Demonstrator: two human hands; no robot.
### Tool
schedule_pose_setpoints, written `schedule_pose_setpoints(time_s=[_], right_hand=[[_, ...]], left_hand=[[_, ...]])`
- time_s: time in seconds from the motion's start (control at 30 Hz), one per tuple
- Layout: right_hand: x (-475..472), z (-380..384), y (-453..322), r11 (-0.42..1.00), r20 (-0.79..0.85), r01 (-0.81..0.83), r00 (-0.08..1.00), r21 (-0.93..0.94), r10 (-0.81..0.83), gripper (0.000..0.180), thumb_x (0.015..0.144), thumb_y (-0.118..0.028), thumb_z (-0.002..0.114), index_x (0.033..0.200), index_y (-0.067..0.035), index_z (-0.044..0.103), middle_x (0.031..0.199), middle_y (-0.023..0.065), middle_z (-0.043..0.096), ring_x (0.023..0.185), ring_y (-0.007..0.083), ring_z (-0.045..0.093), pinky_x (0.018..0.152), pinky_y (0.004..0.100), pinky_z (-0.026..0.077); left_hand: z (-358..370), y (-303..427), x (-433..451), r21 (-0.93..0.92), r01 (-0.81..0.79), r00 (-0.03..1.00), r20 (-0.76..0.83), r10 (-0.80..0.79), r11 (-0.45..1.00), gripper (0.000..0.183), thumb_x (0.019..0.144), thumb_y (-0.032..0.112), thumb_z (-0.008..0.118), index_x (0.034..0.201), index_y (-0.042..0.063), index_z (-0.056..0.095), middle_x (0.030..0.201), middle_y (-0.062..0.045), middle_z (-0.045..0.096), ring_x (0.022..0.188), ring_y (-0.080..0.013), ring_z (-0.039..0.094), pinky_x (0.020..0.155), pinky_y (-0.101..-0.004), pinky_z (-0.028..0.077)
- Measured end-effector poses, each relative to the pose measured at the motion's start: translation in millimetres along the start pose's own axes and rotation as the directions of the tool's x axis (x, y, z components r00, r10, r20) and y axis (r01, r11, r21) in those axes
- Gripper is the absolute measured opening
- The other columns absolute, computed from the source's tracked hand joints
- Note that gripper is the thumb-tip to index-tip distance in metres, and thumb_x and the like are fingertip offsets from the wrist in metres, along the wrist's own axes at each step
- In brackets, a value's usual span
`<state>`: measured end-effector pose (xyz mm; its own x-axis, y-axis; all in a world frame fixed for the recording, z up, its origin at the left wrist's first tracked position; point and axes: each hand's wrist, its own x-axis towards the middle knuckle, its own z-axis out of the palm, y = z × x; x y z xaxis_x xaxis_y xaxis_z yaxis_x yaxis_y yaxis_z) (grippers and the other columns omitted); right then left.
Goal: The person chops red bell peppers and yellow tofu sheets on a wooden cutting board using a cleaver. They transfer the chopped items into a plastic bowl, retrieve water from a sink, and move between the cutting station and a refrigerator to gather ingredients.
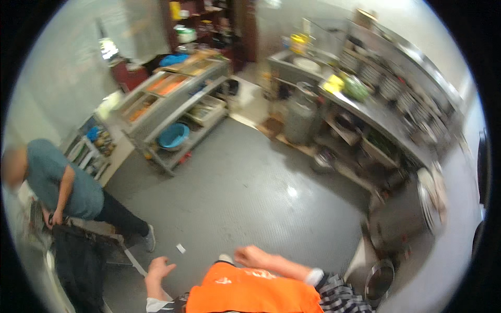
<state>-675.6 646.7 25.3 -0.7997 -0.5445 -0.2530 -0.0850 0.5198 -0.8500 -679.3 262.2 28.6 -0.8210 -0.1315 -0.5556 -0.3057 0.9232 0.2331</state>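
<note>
Both of my hands hang in front of my orange apron (254, 289), over the grey floor (242, 187). My left hand (159, 269) is at the lower left with thumb and fingers apart and holds nothing. My right hand (250, 256) is at the apron's upper edge, its fingers bent; blur hides whether anything is in it. A small white scrap (181, 248) lies on the floor just beyond my left hand. The tip of my light shoe (226, 258) shows between the hands.
At left a person (64, 180) holds a black bag or cloth (78, 262). A metal prep table (137, 129) bears trays; a blue basin (173, 135) sits on its lower shelf. At right stand a steel counter (391, 129), a gas cylinder (300, 115) and a large pot (395, 219).
</note>
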Motion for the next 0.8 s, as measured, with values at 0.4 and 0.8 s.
schedule_pose_setpoints(time_s=[0.4, 0.8], right_hand=[[165, -318, 72, 0.836, -0.115, -0.324, 0.904, 0.443, 0.412, 0.032, 0.090, -0.023, 0.056, 0.109, 0.002, 0.058, 0.097, 0.0139, 0.066, 0.090, 0.0192, 0.063, 0.080, 0.0315, 0.050], [265, -540, 205, 0.548, -0.316, -0.002, 0.815, 0.836, 0.486, 0.026, 0.091, -0.021, 0.057, 0.100, 0.003, 0.063, 0.087, 0.0060, 0.064, 0.082, 0.0113, 0.058, 0.071, 0.0257, 0.047]], left_hand=[[-150, 295, 389, 0.319, -0.353, 0.923, -0.033, 0.383, 0.880, 0.041, 0.076, 0.033, 0.065, 0.100, 0.000, 0.060, 0.102, -0.020, 0.061, 0.098, -0.0347, 0.058, 0.082, -0.0449, 0.047], [-197, 768, 574, 0.177, -0.970, 0.215, 0.284, 0.935, 0.169, 0.030, 0.077, 0.023, 0.064, 0.092, -0.002, 0.058, 0.092, -0.018, 0.061, 0.087, -0.0359, 0.060, 0.075, -0.0453, 0.048]])
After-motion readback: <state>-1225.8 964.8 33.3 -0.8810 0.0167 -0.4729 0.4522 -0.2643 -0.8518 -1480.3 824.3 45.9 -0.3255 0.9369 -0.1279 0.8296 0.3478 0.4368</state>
